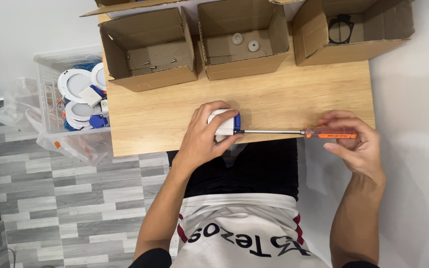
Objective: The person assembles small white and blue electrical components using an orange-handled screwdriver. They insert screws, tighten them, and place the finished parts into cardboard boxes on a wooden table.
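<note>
1. Left hand [205, 135] is wrapped over a small white and blue plastic box [226, 124], fingers curled around the top, pinning it down right at the near edge of the wooden table [284, 99].
2. Right hand [353, 146] pinches the orange handle of a long screwdriver [294, 132] between thumb and fingertips. So both hands are closed on something, neither one is spread open.
3. Screwdriver lies pretty much flat along the table's front edge, and its metal shaft bridges the gap between the two hands. Its tip meets the blue end of the box, just past the left fingers. Can't tell exactly what the tip sits in, too small.
4. So the box is under the left hand and well apart from the right, joined only by that shaft.
5. Along the far side of the table sit three open cardboard boxes: the left carton [149, 49] has a few small screws in it, the middle carton [242, 37] holds two small round whitish pieces, and the right carton [348, 30] has a black ring-shaped part.
6. Off the table's left side there's a clear plastic bin [48, 92] with round white light fittings [74, 84] and some more blue and white bits piled in.
</note>
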